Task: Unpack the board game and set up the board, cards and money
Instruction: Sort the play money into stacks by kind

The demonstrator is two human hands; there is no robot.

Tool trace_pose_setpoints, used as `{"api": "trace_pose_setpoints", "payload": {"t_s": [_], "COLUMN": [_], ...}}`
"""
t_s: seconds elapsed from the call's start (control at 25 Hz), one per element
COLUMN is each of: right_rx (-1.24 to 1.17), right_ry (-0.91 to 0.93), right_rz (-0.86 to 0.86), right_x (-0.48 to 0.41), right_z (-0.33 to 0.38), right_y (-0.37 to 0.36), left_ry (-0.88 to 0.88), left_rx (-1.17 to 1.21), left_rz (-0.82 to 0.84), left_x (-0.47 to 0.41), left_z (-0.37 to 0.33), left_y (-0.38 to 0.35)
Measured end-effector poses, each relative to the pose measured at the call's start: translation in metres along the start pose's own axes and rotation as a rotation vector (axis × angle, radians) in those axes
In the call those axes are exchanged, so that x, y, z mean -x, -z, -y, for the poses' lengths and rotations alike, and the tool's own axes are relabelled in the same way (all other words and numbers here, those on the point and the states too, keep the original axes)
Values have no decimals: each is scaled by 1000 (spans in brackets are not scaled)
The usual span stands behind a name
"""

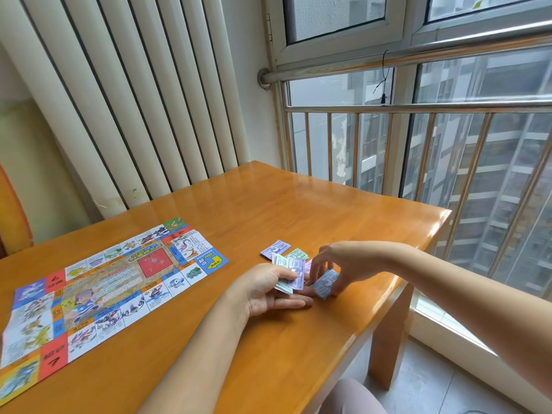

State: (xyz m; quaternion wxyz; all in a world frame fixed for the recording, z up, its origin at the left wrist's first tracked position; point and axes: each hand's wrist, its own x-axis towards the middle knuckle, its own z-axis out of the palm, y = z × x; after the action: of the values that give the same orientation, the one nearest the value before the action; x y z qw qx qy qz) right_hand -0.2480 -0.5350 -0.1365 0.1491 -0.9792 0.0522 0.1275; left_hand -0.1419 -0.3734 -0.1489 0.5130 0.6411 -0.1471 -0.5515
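Observation:
The colourful paper game board [98, 291] lies unfolded and flat on the left half of the wooden table [268, 213]. My left hand [268, 289] holds a small stack of play-money notes [291, 271] between thumb and fingers, palm turned up. Just to its right, my right hand [337, 264] reaches down and pinches a blue note [324, 283] lying on the table. A purple note [274, 248] and a green note [297, 253] lie loose on the table just beyond the hands. I see no cards.
A tall white radiator [134, 94] stands against the wall behind the table. A window with a metal railing [418, 150] runs along the right side. The table's right edge [424, 264] is close to my right forearm.

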Motion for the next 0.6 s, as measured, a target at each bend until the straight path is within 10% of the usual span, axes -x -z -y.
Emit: {"api": "trace_pose_setpoints", "payload": {"t_s": [0.24, 0.6], "right_rx": [-120, -960], "right_ry": [-2, -43], "right_rz": [-177, -515], "right_x": [5, 3], "right_z": [-3, 15], "right_y": [0, -23], "left_ry": [-91, -413], "left_rx": [-2, -81], "left_rz": [-4, -104], "left_x": [4, -3], "left_z": [-2, 3], "left_y": [3, -3]}}
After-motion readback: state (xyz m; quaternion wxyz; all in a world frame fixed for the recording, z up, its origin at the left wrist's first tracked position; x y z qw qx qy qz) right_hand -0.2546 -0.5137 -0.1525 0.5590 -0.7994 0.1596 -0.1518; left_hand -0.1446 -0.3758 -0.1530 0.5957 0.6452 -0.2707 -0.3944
